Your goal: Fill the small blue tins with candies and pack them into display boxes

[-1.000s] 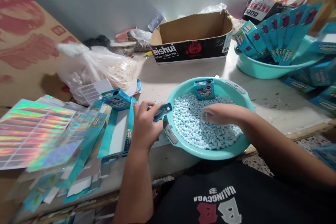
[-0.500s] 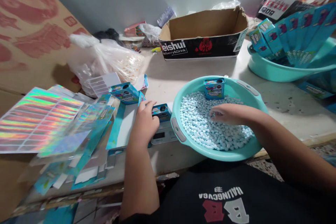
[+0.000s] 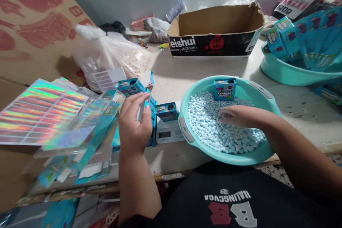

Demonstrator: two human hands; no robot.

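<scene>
My left hand [image 3: 135, 119] is curled around a candy tin [image 3: 140, 111], mostly hidden by the fingers, over a blue carton [image 3: 153, 124]. Just right of it a blue candy tin [image 3: 167, 113] stands on a white kitchen scale [image 3: 171, 133] whose display is lit. My right hand [image 3: 235, 114] rests in the teal basin [image 3: 227, 158] on pale blue candies [image 3: 208, 128]. Its fingers are bent inward, and what they hold is hidden. Another tin [image 3: 224, 90], labelled Caramelo Macizo, stands upright at the basin's far side. One more tin [image 3: 129, 86] lies beyond my left hand.
On the left lie shiny holographic sticker sheets [image 3: 40, 110] and flat blue packaging. A plastic bag [image 3: 112, 53] and an open-topped carton [image 3: 216, 44] stand at the back. Back right, a second teal basin [image 3: 294, 73] holds blue packaging. A large cardboard box [image 3: 34, 25] stands far left.
My left hand has moved left, away from the tin on the scale, and now grips another tin. The scale's display has come into clearer view. My right hand stays in the candies.
</scene>
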